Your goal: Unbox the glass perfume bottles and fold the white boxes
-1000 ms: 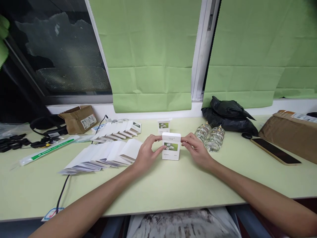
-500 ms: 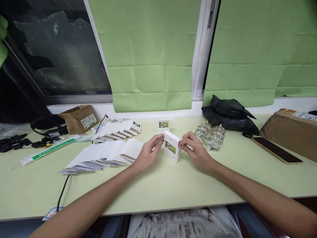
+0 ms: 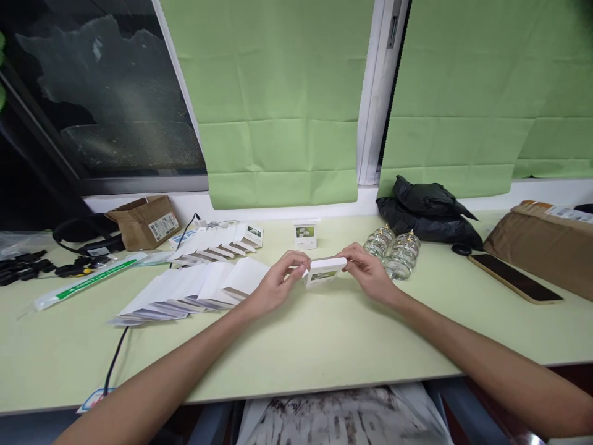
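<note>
Between my two hands is a small white box [image 3: 323, 274] with a green picture on its front, its top side tipped toward me. The fingers of my left hand [image 3: 281, 276] are closed at its left edge. At the right end, my right hand [image 3: 365, 270] pinches the box between thumb and fingers. Behind it on the table stands a similar white box [image 3: 305, 233] with its top flap raised. To the left of my left hand lies a fanned row of flat white boxes [image 3: 194, 289], and a second row [image 3: 217, 241] is farther back.
Several glass jars [image 3: 398, 254] stand right of my right hand, before black plastic bags [image 3: 426, 213]. A phone [image 3: 514, 278] lies beside a brown package [image 3: 546, 247]. At the left are an open cardboard box [image 3: 147, 224], a green-striped plastic sleeve [image 3: 92, 281] and a black cable [image 3: 117, 358].
The box between my hands has tipped from upright, so its top side now faces me and its front looks foreshortened. My right hand has shifted slightly.
</note>
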A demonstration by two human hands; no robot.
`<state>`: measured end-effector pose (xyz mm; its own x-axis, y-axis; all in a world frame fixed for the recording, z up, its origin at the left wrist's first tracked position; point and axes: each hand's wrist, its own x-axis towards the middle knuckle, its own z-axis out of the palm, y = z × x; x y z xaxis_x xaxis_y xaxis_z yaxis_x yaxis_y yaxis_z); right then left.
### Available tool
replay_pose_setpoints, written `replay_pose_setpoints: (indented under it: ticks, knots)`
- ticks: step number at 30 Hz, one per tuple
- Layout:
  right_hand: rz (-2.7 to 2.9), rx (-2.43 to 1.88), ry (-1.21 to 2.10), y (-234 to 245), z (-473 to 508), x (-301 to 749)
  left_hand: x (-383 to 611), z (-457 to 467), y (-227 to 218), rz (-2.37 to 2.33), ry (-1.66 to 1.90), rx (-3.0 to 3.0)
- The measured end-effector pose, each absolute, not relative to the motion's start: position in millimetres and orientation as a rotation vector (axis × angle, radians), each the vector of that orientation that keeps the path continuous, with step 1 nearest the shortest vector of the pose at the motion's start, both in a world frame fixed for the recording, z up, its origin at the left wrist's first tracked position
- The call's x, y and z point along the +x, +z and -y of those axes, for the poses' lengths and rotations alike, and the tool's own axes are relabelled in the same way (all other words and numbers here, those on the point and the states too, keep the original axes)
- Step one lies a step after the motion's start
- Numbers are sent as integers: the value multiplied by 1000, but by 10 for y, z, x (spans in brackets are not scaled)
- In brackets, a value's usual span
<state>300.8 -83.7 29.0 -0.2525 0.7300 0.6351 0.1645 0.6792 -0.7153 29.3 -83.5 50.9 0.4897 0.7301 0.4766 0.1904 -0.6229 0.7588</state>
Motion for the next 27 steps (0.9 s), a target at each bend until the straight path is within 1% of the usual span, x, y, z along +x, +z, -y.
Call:
replay_pose_setpoints:
  ticks: [5,11,14,21,24,27]
  knots:
    - [1684,-700,865,295,824,2987,314,797,484,-719,1069,1882]
    - [1547,-611,1380,293,878,2971,341,831,506,-645,957,1522]
    - [1471,-556,1525,293,918,2953,377,883,515,-598,892,1395]
    - [1318,-574,1607,290,932,2969,465,950,474,-508,834,1264]
    - [1324,-584,1551,307,923,2983,449,919,490,-549,878,1323]
    - [1380,-604,1463,332,920,2980,415,886,524,-623,974,1501]
